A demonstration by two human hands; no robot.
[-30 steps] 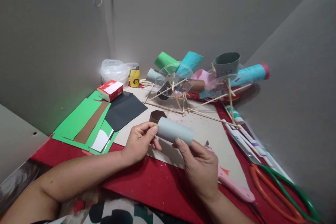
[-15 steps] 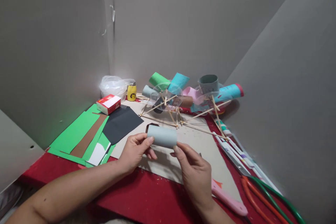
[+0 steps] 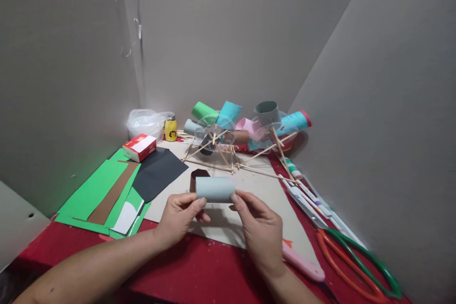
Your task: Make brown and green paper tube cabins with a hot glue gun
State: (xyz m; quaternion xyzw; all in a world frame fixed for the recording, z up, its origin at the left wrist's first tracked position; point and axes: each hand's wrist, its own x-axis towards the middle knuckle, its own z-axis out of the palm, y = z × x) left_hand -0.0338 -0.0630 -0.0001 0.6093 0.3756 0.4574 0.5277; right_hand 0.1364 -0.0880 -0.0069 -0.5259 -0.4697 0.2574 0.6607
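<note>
I hold a pale grey-blue paper tube level between both hands, just above a beige cardboard sheet. My left hand pinches its left end with thumb and fingers. My right hand grips its right end the same way. A short dark brown tube stands on the cardboard right behind the pale one. Farther back stands a stick frame with clear discs and coloured paper tubes fixed to it.
Green, brown, white and black paper sheets lie at the left, with a red and white box, a yellow bottle and a plastic bag. Glue tubes, orange and green scissors and a pink tool lie at the right. Grey walls enclose the table.
The view has tilted up and drawn back, showing more of the walls and shelves beyond. The tube has turned from slanted to level and both hands keep hold of it.
</note>
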